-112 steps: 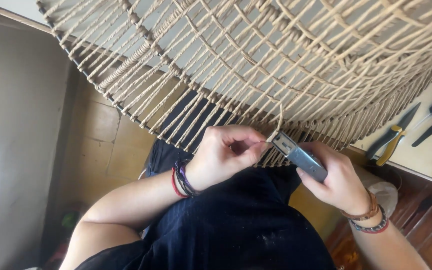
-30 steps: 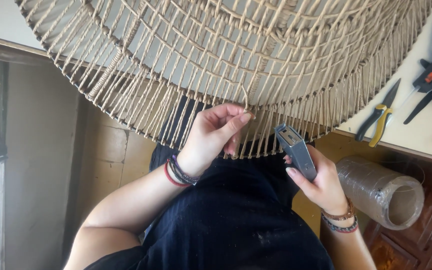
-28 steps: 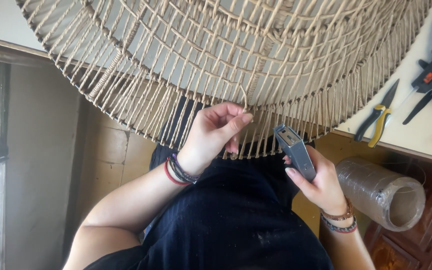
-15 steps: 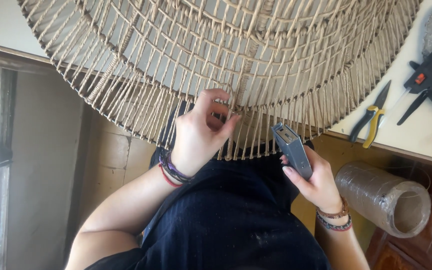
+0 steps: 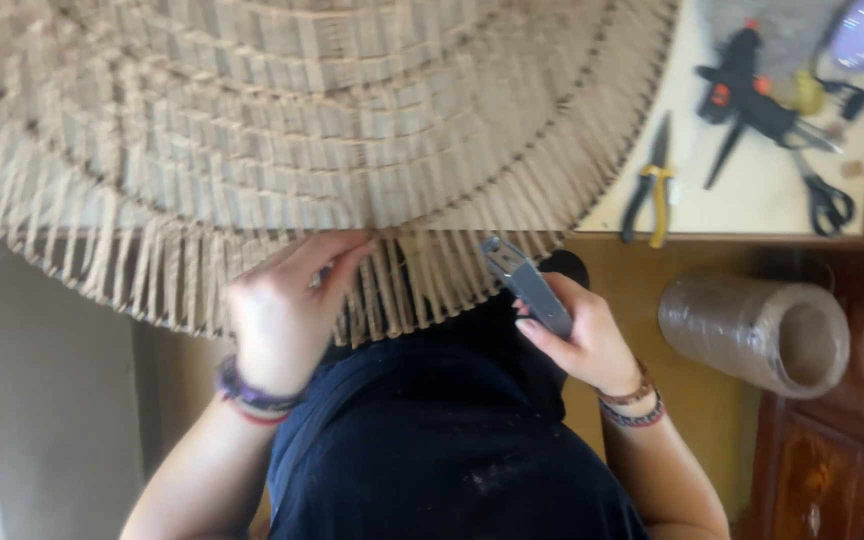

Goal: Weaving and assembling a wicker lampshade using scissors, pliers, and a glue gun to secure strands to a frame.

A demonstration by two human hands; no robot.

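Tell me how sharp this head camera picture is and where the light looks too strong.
Head view: motion blur smears the woven cord frame and softens the left hand; the right hand and its grey knife are somewhat crisper; the tabletop with the pliers is brightly lit, and the top right corner is washed out.

Woven disc [image 5: 352, 120]: coarse, matt natural-fibre cord, tan, with a rough fringe of loose strand ends along its edge.

Cutter [image 5: 527, 285]: smooth grey body, dull sheen, metal or hard plastic; which one cannot be told.

Bench [image 5: 752, 200]: pale, smooth, matt top with a wooden edge.

Pliers [image 5: 649, 185]: dark metal, yellow plastic-coated handles.

Scissors [image 5: 827, 200]: black, slightly glossy handles.

Roll [image 5: 757, 335]: clear glossy film wound on a cardboard core.

Cabinet [image 5: 822, 470]: dark, polished wood.

Apron [image 5: 452, 450]: dark matt cloth, dusty marks.
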